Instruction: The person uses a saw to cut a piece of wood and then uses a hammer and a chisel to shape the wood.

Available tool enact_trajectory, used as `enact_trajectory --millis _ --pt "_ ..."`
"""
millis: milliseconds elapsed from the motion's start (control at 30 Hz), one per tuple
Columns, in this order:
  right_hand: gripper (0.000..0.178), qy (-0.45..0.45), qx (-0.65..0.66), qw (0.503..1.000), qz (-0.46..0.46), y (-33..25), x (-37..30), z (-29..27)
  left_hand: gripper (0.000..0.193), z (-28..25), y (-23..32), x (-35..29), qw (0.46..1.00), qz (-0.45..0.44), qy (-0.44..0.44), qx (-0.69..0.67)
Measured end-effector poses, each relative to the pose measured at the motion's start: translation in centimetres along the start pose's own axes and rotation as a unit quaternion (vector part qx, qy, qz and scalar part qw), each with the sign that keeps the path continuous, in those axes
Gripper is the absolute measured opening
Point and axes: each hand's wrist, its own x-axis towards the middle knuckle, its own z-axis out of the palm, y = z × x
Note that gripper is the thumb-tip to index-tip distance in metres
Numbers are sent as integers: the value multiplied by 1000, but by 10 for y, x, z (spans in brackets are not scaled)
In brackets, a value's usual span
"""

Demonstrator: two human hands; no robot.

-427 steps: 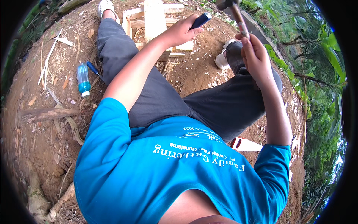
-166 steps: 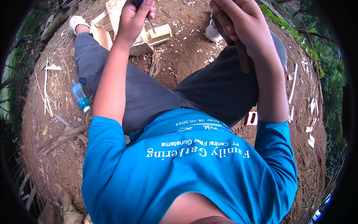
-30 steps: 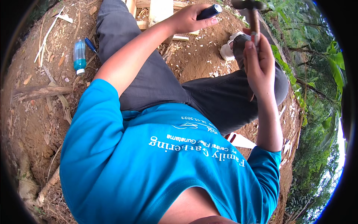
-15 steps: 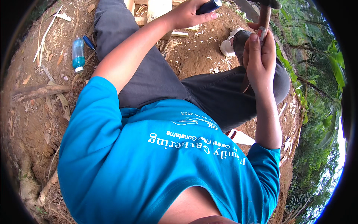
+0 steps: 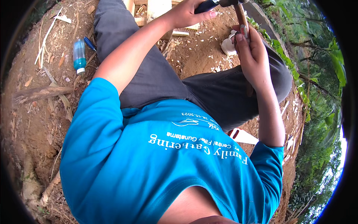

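Note:
Near the top edge, my left hand (image 5: 185, 15) is closed around the dark blue handle of a chisel (image 5: 206, 6); its blade is out of view. My right hand (image 5: 254, 54) grips a hammer (image 5: 241, 18) by its wooden handle, whose lower end hangs below my fist. The hammer's dark metal head is at the capped end of the chisel handle and appears to touch it. Just beyond my left hand, pale timber pieces (image 5: 159, 9) lie on the ground, partly cut off by the frame.
Left of my leg, a clear bottle with blue-green liquid (image 5: 79, 56) lies beside a blue-handled tool (image 5: 90, 43). A saw-like white blade (image 5: 243, 136) shows by my right thigh. A branch (image 5: 41, 94) and wood shavings cover brown soil; green plants (image 5: 317, 86) grow at right.
My right hand has brought the hammer left, from raised apart to its head meeting the chisel handle's end. My left hand has stayed nearly still.

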Motion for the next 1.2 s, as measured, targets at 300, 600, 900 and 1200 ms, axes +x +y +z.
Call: enact_trajectory --millis 300,600,900,1200 --pt "26 -40 -35 999 9 1 3 1 27 -1 4 -1 999 8 -1 37" --pt "29 -37 52 998 28 -2 6 -2 22 2 -5 -6 998 17 49 -42" --pt "37 -69 131 988 36 4 1 0 5 -14 -28 -45 905 -14 349 -245" --pt "38 -78 179 979 64 0 -1 -3 19 -1 25 -20 983 15 169 -74"
